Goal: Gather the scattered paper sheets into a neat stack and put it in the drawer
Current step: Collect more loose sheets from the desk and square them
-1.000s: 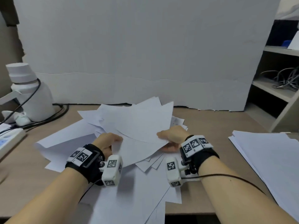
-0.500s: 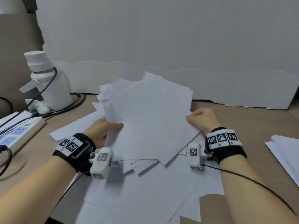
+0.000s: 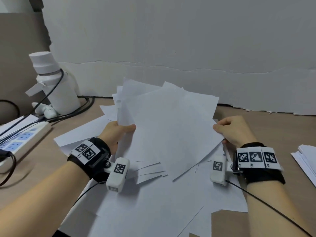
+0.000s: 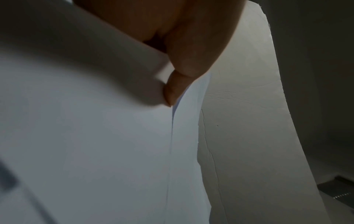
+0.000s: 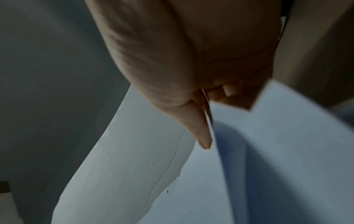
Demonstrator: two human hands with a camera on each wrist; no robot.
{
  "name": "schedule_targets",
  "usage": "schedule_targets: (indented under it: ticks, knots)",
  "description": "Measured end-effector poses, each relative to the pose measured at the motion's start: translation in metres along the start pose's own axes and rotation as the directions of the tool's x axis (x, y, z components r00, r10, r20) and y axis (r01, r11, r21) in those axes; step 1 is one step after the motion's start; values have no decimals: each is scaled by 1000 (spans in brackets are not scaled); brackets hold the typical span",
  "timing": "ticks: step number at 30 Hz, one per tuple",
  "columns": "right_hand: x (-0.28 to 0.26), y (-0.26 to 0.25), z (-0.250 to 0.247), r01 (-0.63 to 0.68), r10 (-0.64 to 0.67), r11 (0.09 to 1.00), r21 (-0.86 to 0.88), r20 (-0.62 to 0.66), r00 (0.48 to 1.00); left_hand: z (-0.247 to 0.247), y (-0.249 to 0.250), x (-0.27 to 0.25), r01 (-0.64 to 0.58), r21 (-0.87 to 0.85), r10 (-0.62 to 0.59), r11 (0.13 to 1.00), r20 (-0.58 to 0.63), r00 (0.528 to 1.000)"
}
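Observation:
A loose bunch of white paper sheets (image 3: pixel 169 124) is held tilted up above the desk, its corners fanned out unevenly. My left hand (image 3: pixel 118 130) pinches its left edge, thumb on top. My right hand (image 3: pixel 229 130) grips its right edge. The left wrist view has my thumb pressed on the sheets (image 4: pixel 107 136); the right wrist view has my fingers curled round the paper edge (image 5: pixel 277 151). More sheets (image 3: pixel 153 206) lie scattered flat on the desk under the bunch. No drawer is in view.
A white bottle (image 3: pixel 54 86) with black cables stands at the back left, a power strip (image 3: pixel 22 141) in front of it. A second paper pile (image 3: pixel 306 161) lies at the right edge. A white board (image 3: pixel 171 48) backs the wooden desk (image 3: pixel 273 127).
Both hands have lifted the bunch of sheets off the desk and tilted it upright, and have moved apart to its side edges. The head view has shifted to the right.

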State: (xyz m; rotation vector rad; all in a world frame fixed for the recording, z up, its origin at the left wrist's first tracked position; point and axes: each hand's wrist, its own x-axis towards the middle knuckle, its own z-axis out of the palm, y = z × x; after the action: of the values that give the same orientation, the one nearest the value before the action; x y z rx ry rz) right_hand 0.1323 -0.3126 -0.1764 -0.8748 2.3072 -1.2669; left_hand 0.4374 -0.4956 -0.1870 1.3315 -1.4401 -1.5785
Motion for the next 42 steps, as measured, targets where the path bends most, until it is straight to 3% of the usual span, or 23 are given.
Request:
schedule_targets:
  ticks: [4,9,14,19,25,30,33,35,37,38,40,42]
  knots:
    - [-3,1,-7,-6,6,1000,-18,15,1000,3,0,-1,2,-13,-2,1000,-14,1000]
    - [-5,-2,-15,45,-46,999,-12,-127,991,1,5,-2,0,-37,-1,999,-9,1000]
    - [-17,-10,-15,54,-53,998,20,-24,998,4,11,-3,-9,-81,7,997,-23,1000]
    - [-23,-11,-22,-101,118,989,-110,169,979,3,6,6,-15,-125,-3,992,-139,990]
    - [-21,-14,-30,-146,155,988,-58,188,970,7,2,9,-51,-169,15,984,-209,978]
    - [-19,-16,-25,-149,119,979,141,198,973,9,5,6,-54,-230,24,972,-129,991]
    - [-14,-11,-22,-32,28,970,241,21,999,8,5,2,-33,-231,20,972,-60,998]
    - [-9,-5,-28,27,6,981,191,-171,985,6,3,1,-15,-215,3,977,-58,998]
    - [-8,-2,-31,35,41,961,275,-264,964,2,0,2,8,-207,-19,978,-51,999]
    - [-7,-2,-30,31,65,931,364,-247,967,0,-1,2,21,-205,-29,979,-37,999]
    - [-11,-5,-22,-48,98,862,504,-75,992,-2,-3,1,47,-189,-49,981,-5,999]
    - [-13,-6,-16,-138,113,858,496,80,990,-3,-4,0,59,-180,-57,982,17,998]
